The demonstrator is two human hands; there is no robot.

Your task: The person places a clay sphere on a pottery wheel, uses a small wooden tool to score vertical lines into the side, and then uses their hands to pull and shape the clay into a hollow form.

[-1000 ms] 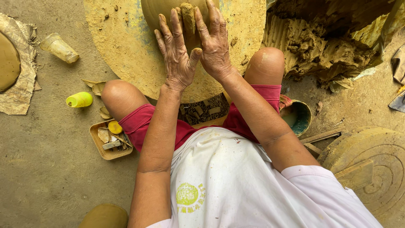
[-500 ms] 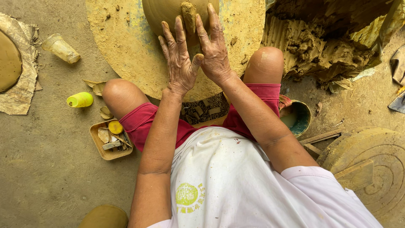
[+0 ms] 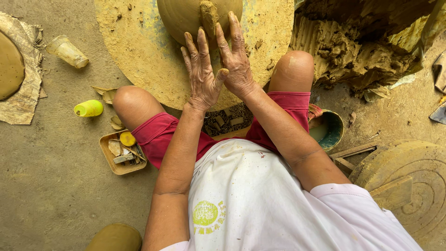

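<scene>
On the round, grit-crusted wheel disc (image 3: 139, 56) between your knees sits a smooth domed clay pot (image 3: 183, 18) with a rough lump of wet clay (image 3: 208, 16) stuck on it. Your left hand (image 3: 202, 76) and right hand (image 3: 237, 60) lie flat against its near side, fingers spread, thumbs overlapping. A ragged clay heap (image 3: 353, 46) sits right of the disc.

Your left hand (image 3: 203, 74) and right hand (image 3: 237, 58) are sliding down the rounded brown clay pot (image 3: 186, 18), toward you, fingertips now lying lower on its near wall than a second ago. The raised lump of wet clay (image 3: 208, 16) is coming clear above your right fingers.
</scene>
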